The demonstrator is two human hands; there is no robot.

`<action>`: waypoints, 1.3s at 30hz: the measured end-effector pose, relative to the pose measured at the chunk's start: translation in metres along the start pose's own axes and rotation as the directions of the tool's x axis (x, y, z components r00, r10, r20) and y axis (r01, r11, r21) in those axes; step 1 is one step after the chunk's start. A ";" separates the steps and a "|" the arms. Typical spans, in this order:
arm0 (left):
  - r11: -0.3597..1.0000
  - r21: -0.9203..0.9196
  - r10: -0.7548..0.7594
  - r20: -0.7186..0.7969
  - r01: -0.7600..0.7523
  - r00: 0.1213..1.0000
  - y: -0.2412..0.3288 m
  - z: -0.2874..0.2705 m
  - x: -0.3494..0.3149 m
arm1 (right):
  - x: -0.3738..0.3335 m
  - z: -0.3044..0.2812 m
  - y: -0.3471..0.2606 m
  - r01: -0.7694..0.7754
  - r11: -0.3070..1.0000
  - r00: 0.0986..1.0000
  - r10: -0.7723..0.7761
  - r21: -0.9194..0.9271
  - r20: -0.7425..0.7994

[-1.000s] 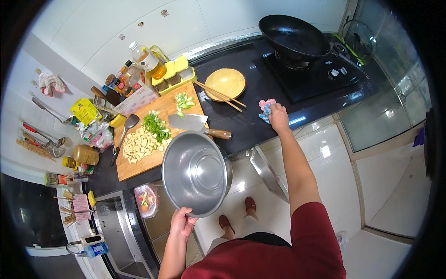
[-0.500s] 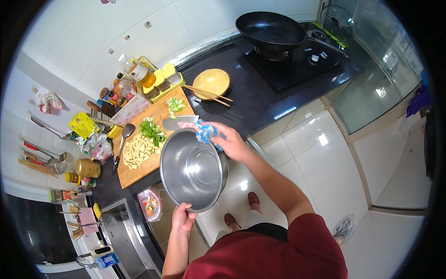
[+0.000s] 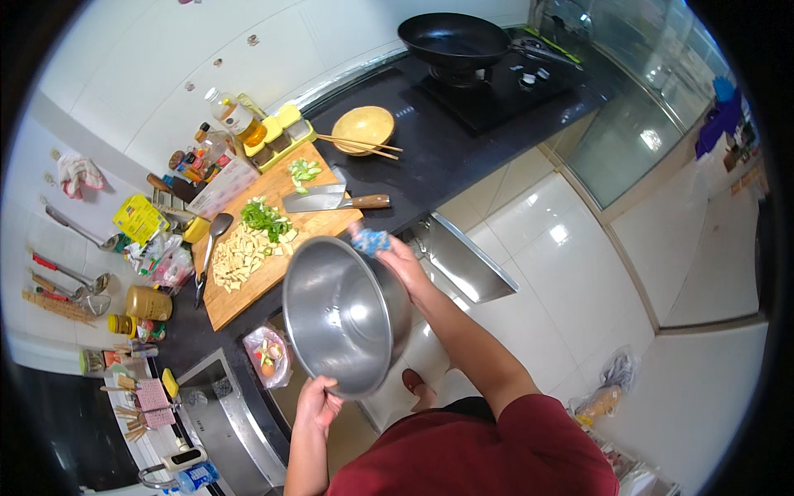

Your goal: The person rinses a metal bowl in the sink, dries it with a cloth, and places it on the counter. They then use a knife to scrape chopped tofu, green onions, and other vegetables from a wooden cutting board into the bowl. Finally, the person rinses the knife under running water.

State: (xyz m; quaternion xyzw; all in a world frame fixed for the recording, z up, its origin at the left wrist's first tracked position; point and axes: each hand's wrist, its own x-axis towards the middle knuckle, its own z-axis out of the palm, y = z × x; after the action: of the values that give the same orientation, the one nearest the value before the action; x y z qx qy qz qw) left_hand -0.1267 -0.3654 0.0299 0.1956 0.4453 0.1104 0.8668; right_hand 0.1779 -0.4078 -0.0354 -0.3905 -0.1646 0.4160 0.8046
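A large steel mixing bowl [image 3: 337, 310] is tilted in front of me, its shiny inside facing up and left. My left hand [image 3: 318, 403] pinches its near rim, thumb over the edge. At the far right rim, my right hand [image 3: 399, 260] is closed on a blue, white and pink cloth [image 3: 371, 240] that lies against the bowl. Beyond it, a cutting board [image 3: 248, 281] carries pale diced pieces [image 3: 241, 258], chopped green pepper [image 3: 265, 218], sliced scallion [image 3: 303, 172] and a cleaver [image 3: 318, 199] with a wooden handle.
A black spatula [image 3: 213, 240] rests along the board. Chopsticks lie across a yellow bowl [image 3: 365, 130]; a black wok [image 3: 454, 41] sits on the stove. An open drawer [image 3: 471, 260] juts out right of my hand. The sink [image 3: 217, 422] and a bag of scraps [image 3: 266, 355] are left.
My right hand and the cloth have slid slightly down along the rim, uncovering the cleaver's handle. The bowl has shifted a little lower in view. The view itself has turned slightly.
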 end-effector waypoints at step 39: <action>0.974 0.212 0.140 -0.274 -0.082 0.952 -0.157 -0.050 0.272 | 0.026 -0.124 -0.075 0.178 0.026 0.763 -0.635 -0.984 0.121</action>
State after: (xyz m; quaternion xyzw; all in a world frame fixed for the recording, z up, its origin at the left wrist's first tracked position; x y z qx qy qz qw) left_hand -0.0069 -0.3952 -0.2629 0.2876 0.5633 0.1413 0.7616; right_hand 0.3068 -0.4738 -0.0589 -0.8068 -0.3467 -0.1224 0.4625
